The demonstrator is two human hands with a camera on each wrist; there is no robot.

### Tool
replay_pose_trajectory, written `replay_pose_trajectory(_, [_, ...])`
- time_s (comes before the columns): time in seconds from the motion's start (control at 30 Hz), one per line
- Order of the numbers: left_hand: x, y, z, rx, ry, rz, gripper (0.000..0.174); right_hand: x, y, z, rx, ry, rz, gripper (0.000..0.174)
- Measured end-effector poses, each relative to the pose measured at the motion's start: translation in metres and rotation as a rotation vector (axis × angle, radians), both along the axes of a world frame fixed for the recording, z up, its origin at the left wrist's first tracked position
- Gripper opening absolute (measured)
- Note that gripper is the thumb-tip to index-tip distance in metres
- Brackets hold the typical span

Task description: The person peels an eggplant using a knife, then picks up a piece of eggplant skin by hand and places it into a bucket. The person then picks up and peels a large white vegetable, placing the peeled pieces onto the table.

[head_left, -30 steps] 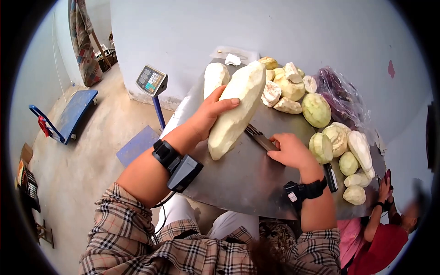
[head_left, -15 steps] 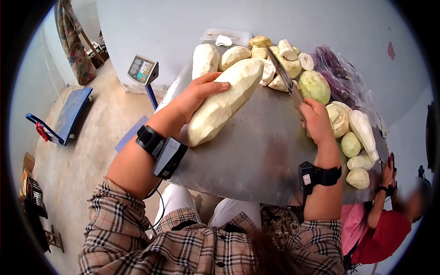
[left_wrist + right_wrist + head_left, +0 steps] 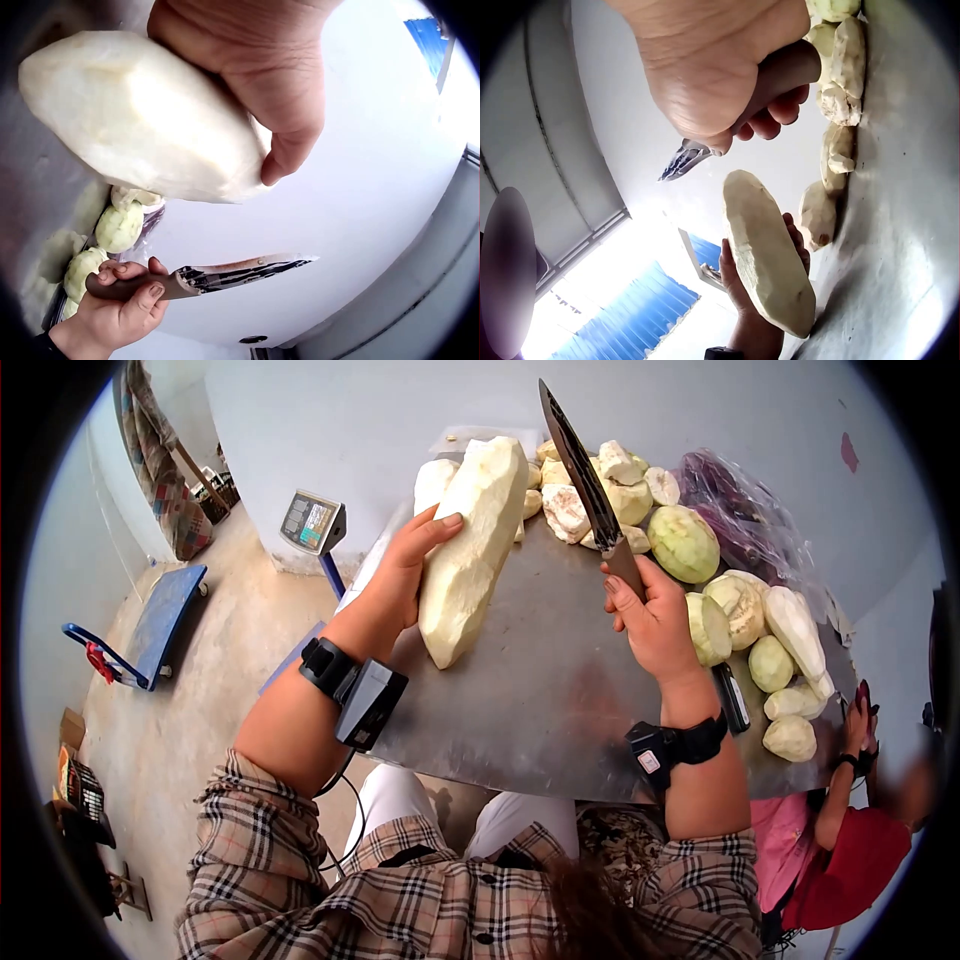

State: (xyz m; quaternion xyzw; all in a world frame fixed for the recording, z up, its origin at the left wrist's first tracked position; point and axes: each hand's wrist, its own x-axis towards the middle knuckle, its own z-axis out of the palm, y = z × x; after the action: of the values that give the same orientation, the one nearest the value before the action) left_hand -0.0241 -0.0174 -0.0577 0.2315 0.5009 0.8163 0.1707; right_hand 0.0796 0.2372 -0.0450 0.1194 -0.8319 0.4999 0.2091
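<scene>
My left hand (image 3: 408,560) grips a long, pale peeled eggplant (image 3: 478,540) around its side, thumb lying across the front. The eggplant stands tilted over the metal table, its narrow end down. In the left wrist view it fills the upper left, under the hand. My right hand (image 3: 655,618) holds a knife (image 3: 585,475) by its brown handle, fingers curled around it. The dark, stained blade points up and away, apart from the eggplant. In the right wrist view the hand hides part of the handle (image 3: 791,71).
Peeled eggplants and cut pieces (image 3: 625,495) line the back and right of the metal table (image 3: 540,690). Purple eggplants in a plastic bag (image 3: 740,520) lie behind. A dark phone-like object (image 3: 733,700) is near my right wrist. A scale display (image 3: 312,520) stands left; another person (image 3: 850,860) is at right.
The right hand has lifted the knife from low over the table and swung its blade upright. The left hand still holds the eggplant, now tilted more upright and farther left.
</scene>
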Motion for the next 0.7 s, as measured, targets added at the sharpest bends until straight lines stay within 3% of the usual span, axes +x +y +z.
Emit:
replay_pose_trajectory(0.23, [0.011,-0.009,0.022,-0.138,0.297,0.127,0.077,0.003,-0.002,0.005,0.104,0.095,-0.084,0.025])
replay_pose_trajectory(0.37, [0.003,-0.016,0.021,-0.424,0.487,0.205,0.08,0.007,-0.007,0.011,0.151,0.097,-0.075,0.026])
replay_pose_trajectory(0.47, [0.006,-0.017,0.024,-0.988,0.933,0.323,0.077,0.005,-0.007,0.009,0.208,0.075,-0.079,0.027])
replay_pose_trajectory(0.63, [0.01,-0.011,0.019,-1.187,1.016,0.379,0.068,0.001,-0.005,0.008,0.301,-0.042,-0.124,0.028])
replay_pose_trajectory(0.7, [0.012,-0.012,0.016,-1.138,1.113,0.486,0.063,-0.001,-0.003,0.006,0.325,-0.075,-0.127,0.028])
